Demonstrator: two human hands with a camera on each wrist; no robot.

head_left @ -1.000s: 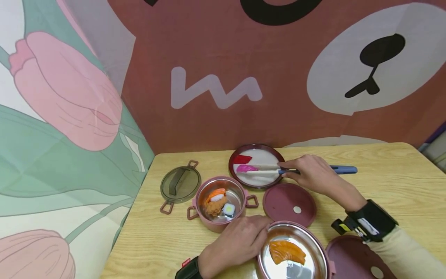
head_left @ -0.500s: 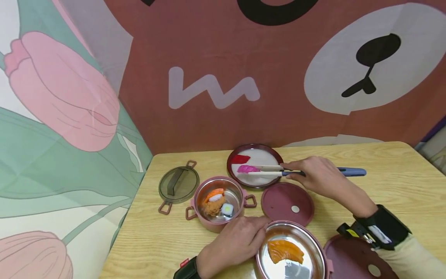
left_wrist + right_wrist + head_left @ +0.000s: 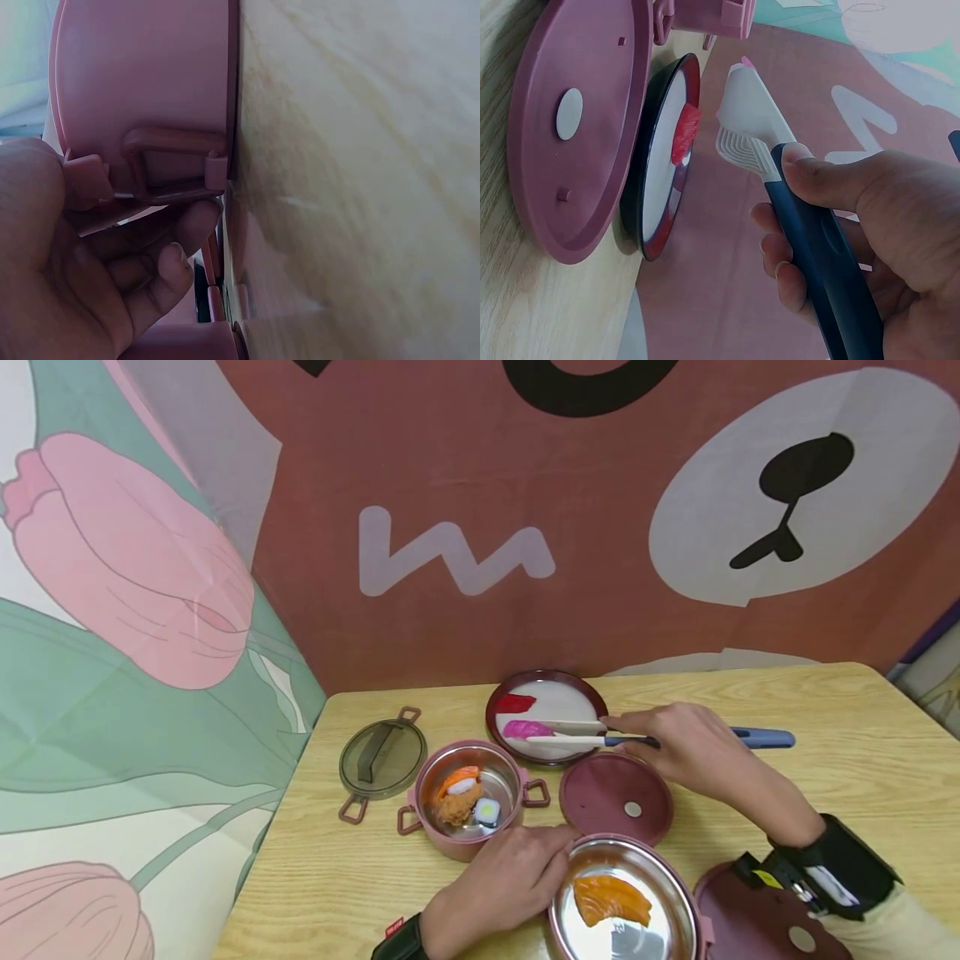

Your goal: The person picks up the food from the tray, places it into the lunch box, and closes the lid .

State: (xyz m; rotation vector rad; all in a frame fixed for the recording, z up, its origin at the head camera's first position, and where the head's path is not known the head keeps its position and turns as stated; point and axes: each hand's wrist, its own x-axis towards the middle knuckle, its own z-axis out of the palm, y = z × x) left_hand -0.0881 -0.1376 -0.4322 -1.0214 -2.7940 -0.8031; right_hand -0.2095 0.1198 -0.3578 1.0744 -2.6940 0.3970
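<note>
My right hand [image 3: 686, 747] grips blue-handled tongs [image 3: 806, 240] with pale tips. A bright pink piece of toy food [image 3: 525, 728] sits between the tips, over the white plate [image 3: 577, 693] with a dark red rim. In the right wrist view the tips stand clear of the plate, and the pink piece is mostly hidden. On the plate lies a red slice [image 3: 515, 703]. At the near pot [image 3: 675, 914], my left hand [image 3: 502, 881] holds the side by the handle [image 3: 174, 139], fingers curled beneath it. That pot contains an orange salmon slice [image 3: 611, 900].
Left of my left hand stands a second pink pot [image 3: 450, 842] with several toy foods inside. A see-through lid [image 3: 397, 768] lies further left. Two dark red lids, one behind the near pot [image 3: 600, 785] and one right of it [image 3: 738, 910], rest on the table.
My right hand and the tongs have shifted slightly right and nearer, with the pink piece still between the tips. My left hand stays at the pot. The whole view has drifted a little.
</note>
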